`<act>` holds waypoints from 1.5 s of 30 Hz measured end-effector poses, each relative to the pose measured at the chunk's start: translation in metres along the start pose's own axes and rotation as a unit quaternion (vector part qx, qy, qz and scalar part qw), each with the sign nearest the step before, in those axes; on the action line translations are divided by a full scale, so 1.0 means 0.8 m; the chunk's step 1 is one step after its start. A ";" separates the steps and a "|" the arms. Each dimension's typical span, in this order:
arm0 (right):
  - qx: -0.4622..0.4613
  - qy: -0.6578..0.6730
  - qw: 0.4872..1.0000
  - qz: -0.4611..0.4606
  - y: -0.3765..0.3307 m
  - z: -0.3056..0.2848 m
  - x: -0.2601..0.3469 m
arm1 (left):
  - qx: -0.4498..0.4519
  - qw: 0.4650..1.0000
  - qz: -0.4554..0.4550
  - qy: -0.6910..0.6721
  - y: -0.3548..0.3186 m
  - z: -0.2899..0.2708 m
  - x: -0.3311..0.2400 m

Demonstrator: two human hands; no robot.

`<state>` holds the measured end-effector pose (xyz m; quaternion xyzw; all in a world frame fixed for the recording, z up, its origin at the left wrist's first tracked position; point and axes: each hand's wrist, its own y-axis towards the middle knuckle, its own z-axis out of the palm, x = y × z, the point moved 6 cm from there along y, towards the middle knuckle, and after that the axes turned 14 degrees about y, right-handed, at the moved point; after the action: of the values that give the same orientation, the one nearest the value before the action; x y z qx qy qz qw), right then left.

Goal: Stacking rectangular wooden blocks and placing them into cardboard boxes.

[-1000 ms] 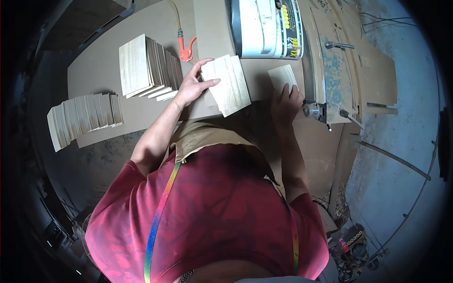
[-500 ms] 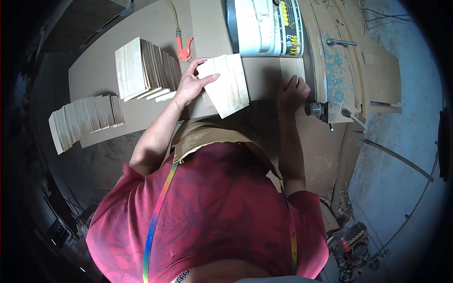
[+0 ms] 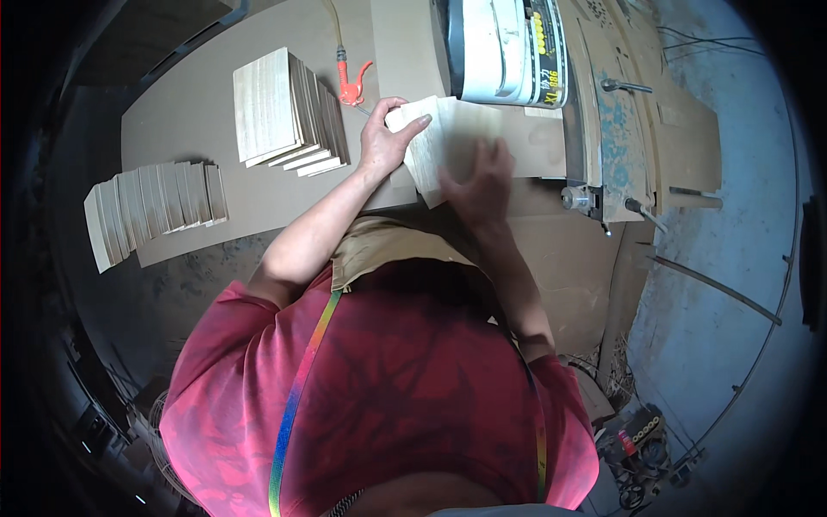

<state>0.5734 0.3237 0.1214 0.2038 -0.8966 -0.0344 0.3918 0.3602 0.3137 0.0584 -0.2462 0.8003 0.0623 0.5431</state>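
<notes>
Several thin pale wooden boards (image 3: 419, 155) are fanned in my left hand (image 3: 384, 143), its thumb pressed on the top face and its fingers behind the edge. My right hand (image 3: 484, 188), a little blurred, grips another thin wooden board (image 3: 465, 121) that overlaps the right side of the held ones. Its thumb and fingers lie over the lower part of that board. Left of my hands stands a row of upright wooden boards (image 3: 265, 108), leaning on one another. Farther left is a second, lower row of boards (image 3: 155, 207).
A red air blow gun (image 3: 351, 84) on a hose lies beyond my left hand. A white container (image 3: 491, 52) stands at the back. On the right is a worn machine bed (image 3: 620, 129) with metal handles. The brown worktable (image 3: 185, 112) curves leftward.
My right hand has moved left from beside the machine bed, bringing a wooden board against those in my left hand. The view has shifted slightly.
</notes>
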 end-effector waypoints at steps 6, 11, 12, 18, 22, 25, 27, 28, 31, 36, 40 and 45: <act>-0.082 -0.090 0.992 -0.015 -0.041 -0.067 -0.138 | 0.092 0.994 -0.037 -0.047 -0.017 -0.034 0.005; -0.095 -0.111 0.986 -0.079 0.015 -0.031 -0.187 | 0.141 0.988 0.005 -0.070 -0.014 -0.048 0.003; -0.104 -0.107 0.985 -0.086 0.033 -0.022 -0.190 | 0.129 0.989 -0.013 -0.067 -0.013 -0.046 0.005; -0.055 0.005 0.998 -0.039 0.055 0.017 -0.092 | 0.054 0.996 -0.068 0.010 -0.004 -0.017 0.002; 0.006 0.024 0.999 -0.042 -0.001 0.030 0.022 | 0.071 0.995 -0.070 0.032 0.001 -0.003 0.001; 0.008 -0.024 0.999 0.020 -0.016 0.003 0.000 | 0.089 0.993 -0.068 0.034 0.003 -0.009 0.002; 0.041 -0.019 0.997 0.054 -0.022 -0.035 -0.046 | 0.094 0.994 -0.041 -0.045 -0.005 -0.022 -0.002; 0.002 -0.055 0.998 0.043 -0.031 -0.050 -0.076 | 0.097 0.991 -0.026 -0.084 -0.007 -0.027 -0.005; -0.044 -0.099 0.994 0.010 -0.049 -0.063 -0.140 | 0.126 0.984 -0.007 -0.126 -0.014 -0.041 0.006; -0.078 -0.107 0.988 -0.081 -0.007 -0.036 -0.191 | 0.168 0.979 -0.002 -0.115 -0.011 -0.051 0.015; -0.114 -0.109 0.984 -0.078 0.052 -0.012 -0.199 | 0.108 0.990 -0.049 -0.078 -0.014 -0.038 0.010; 0.014 0.059 0.996 -0.070 0.059 0.021 -0.067 | 0.022 0.997 -0.064 -0.026 -0.010 -0.027 0.010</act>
<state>0.5783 0.3865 0.0834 0.2732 -0.8559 -0.0375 0.4374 0.3437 0.2962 0.0609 -0.2835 0.7696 0.0164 0.5719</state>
